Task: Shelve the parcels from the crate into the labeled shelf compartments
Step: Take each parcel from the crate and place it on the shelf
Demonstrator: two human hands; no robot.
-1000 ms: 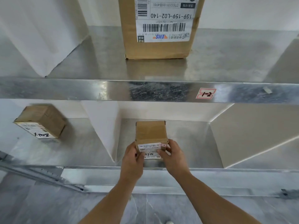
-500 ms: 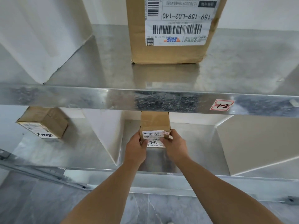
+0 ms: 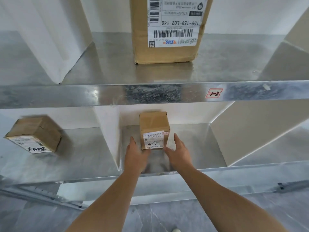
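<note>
— What lies beneath you?
— You look down on a grey marbled floor (image 3: 158, 215), veined in white.
— Anything on it?
— At its near edge you see a pale shoe tip (image 3: 175, 230); along its left side a metal rail (image 3: 41, 197) runs slantwise.

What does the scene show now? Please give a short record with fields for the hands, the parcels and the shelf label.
small parcel: upright in the middle lower compartment, red sticker reads 2-2
left hand: open, fingers straight, at the parcel's left side
right hand: open, at its right side, not gripping
shelf label: 1-2, on the upper shelf edge
large EMS parcel: on the upper shelf
third parcel: in the lower left compartment, turned at an angle
</note>
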